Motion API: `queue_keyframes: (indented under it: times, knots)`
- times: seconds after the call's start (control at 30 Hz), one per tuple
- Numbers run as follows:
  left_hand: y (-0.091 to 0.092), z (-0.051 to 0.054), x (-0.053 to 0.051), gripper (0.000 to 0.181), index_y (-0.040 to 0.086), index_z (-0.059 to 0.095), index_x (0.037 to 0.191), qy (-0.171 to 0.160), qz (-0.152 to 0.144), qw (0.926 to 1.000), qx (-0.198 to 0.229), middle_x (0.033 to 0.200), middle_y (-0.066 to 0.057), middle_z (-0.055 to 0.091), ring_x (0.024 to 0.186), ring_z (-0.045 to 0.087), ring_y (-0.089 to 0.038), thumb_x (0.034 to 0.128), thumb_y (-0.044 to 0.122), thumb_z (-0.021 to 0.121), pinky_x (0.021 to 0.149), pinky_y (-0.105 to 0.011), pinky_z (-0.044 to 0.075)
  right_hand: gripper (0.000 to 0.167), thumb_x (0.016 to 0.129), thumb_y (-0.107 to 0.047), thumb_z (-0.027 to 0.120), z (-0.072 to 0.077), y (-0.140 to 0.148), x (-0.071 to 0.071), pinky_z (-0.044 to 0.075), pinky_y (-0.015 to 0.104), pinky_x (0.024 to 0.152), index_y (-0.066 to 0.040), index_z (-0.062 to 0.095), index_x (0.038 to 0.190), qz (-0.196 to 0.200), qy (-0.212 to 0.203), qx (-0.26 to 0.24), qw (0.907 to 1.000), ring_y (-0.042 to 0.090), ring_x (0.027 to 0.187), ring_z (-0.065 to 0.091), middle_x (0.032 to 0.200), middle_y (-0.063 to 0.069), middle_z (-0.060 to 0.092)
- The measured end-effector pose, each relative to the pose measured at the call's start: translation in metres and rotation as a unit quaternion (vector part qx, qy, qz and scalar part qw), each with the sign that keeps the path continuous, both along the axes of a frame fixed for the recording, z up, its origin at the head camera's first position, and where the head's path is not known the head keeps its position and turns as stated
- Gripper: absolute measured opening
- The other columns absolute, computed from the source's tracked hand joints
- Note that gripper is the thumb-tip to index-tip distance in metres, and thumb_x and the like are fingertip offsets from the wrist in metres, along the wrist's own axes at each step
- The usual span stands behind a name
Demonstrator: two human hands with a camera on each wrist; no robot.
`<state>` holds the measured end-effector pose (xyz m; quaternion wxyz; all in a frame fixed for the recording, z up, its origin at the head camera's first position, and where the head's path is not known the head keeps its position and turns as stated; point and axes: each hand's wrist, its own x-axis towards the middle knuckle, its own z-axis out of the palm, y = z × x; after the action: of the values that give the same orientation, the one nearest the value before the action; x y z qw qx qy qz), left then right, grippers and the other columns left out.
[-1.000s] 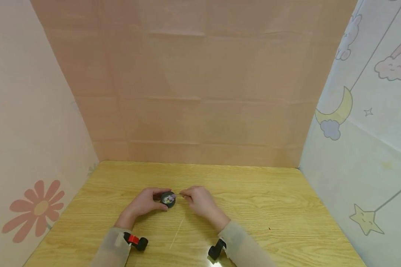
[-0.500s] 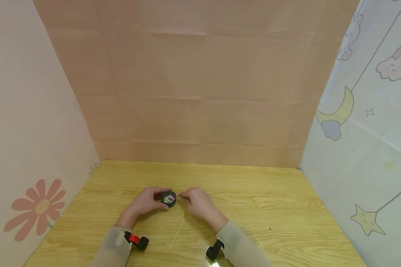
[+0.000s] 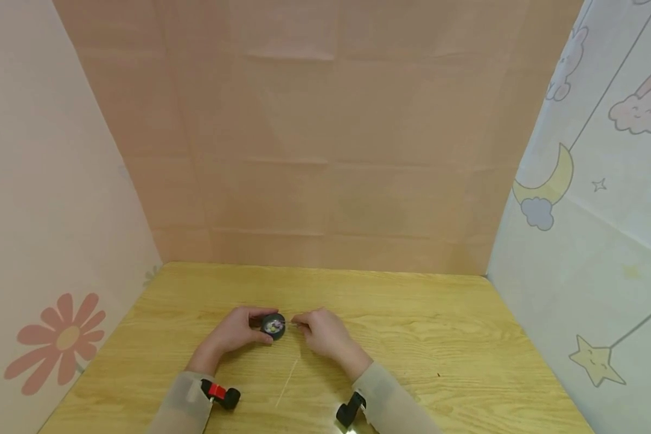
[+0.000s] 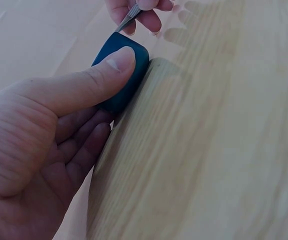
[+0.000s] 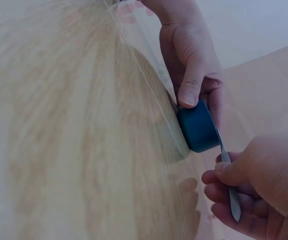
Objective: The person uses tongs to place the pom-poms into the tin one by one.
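Note:
A small round dark teal container (image 3: 273,326) stands on the table with pale, yellow and purple bits inside. My left hand (image 3: 237,330) grips its side, the thumb (image 4: 115,62) lying along the teal wall (image 4: 134,55). From the right, my right hand (image 3: 328,335) pinches a thin metal tool (image 5: 233,202) with a ridged grip between thumb and fingers. The tool's far end reaches the container's rim (image 5: 215,125); its very tip is hidden in the wrist views.
A thin pale strip or line (image 3: 287,382) lies on the wooden table (image 3: 456,337) between the forearms. A tiny dark speck (image 3: 439,375) is to the right. Patterned panels stand at both sides, and a plain brownish sheet (image 3: 325,150) at the back.
My right hand and the tool have shifted very slightly at the container's right side. My left hand keeps its grip, and the container stays in about the same place.

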<state>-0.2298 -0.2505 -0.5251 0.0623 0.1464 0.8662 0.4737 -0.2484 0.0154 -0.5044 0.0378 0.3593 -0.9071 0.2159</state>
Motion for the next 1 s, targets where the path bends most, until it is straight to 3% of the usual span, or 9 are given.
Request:
queue_keyframes:
  times: [0.23,0.63,0.87,1.0]
  knots:
    - [0.000,-0.003,0.003,0.069,0.011,0.069,0.145,-0.003,0.008,0.9999,-0.009,0.137,-0.008,0.071,0.116,0.068,-0.021,0.0833,0.026,0.095,0.098,-0.037,0.055,0.026,0.102,-0.006,0.070,-0.003,0.002,0.004,0.060,0.033,0.086,-0.018,0.084,0.120,0.002,-0.001,0.001,1.0000,0.012,0.101,0.074,0.112,-0.005,0.080]
    - [0.002,-0.004,0.000,0.069,0.010,0.068,0.146,0.004,-0.003,1.0000,0.000,0.138,-0.009,0.071,0.117,0.068,-0.022,0.0840,0.024,0.095,0.099,-0.038,0.055,0.024,0.102,-0.008,0.071,0.002,0.010,0.004,0.061,0.035,0.087,-0.018,0.083,0.120,0.004,0.019,-0.003,0.9998,0.014,0.101,0.075,0.113,-0.005,0.080]
    - [0.001,0.000,0.001,0.068,0.010,0.069,0.146,0.008,0.003,0.9999,-0.011,0.139,-0.010,0.070,0.120,0.067,-0.025,0.0842,0.025,0.095,0.102,-0.046,0.054,0.024,0.103,-0.009,0.071,0.011,0.029,0.003,0.061,0.035,0.082,-0.017,0.083,0.124,-0.018,0.007,-0.025,0.9995,0.014,0.099,0.075,0.116,-0.002,0.080]
    - [-0.001,0.000,0.001,0.068,0.012,0.069,0.146,0.008,0.005,0.9998,-0.017,0.138,-0.009,0.070,0.120,0.067,-0.025,0.0839,0.026,0.095,0.102,-0.044,0.054,0.025,0.103,-0.011,0.072,0.015,0.048,0.002,0.061,0.035,0.079,-0.015,0.081,0.127,-0.037,0.006,-0.037,0.9986,0.016,0.096,0.076,0.117,0.000,0.080]
